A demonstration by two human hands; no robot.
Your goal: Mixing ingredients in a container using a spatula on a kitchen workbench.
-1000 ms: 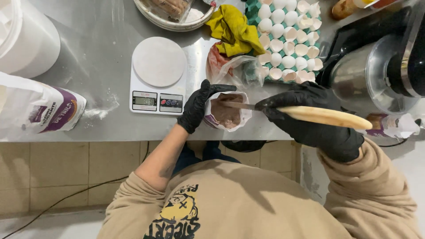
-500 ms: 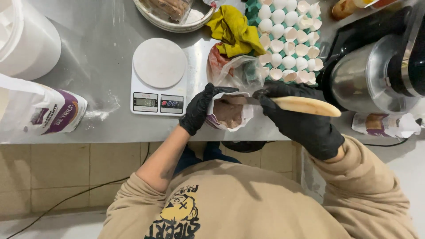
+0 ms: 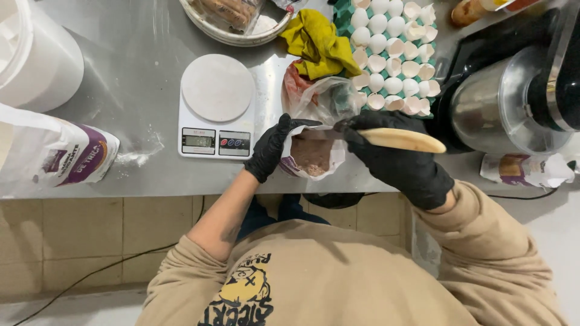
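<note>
Flour bag (image 3: 54, 154), worktop's left edge. Scale (image 3: 217, 108), bare. My left hand (image 3: 275, 148) pinches the powder bag (image 3: 311, 154) open at the near edge. My right hand (image 3: 396, 160) grips the wooden spoon (image 3: 402, 140). Best: hold the mouth wide, scoop level.

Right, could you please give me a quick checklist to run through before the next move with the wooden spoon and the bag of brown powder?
1. Bag of brown powder held open by the left hand: ok.
2. Wooden spoon gripped by the right hand: ok.
3. Spoon bowl loaded with powder: cannot tell, its tip is hidden.
4. Kitchen scale platter bare: ok.
5. Scale display zeroed: cannot tell, too small.
6. Bag fully on the steel counter: not ok, it sits at the front edge.
</note>
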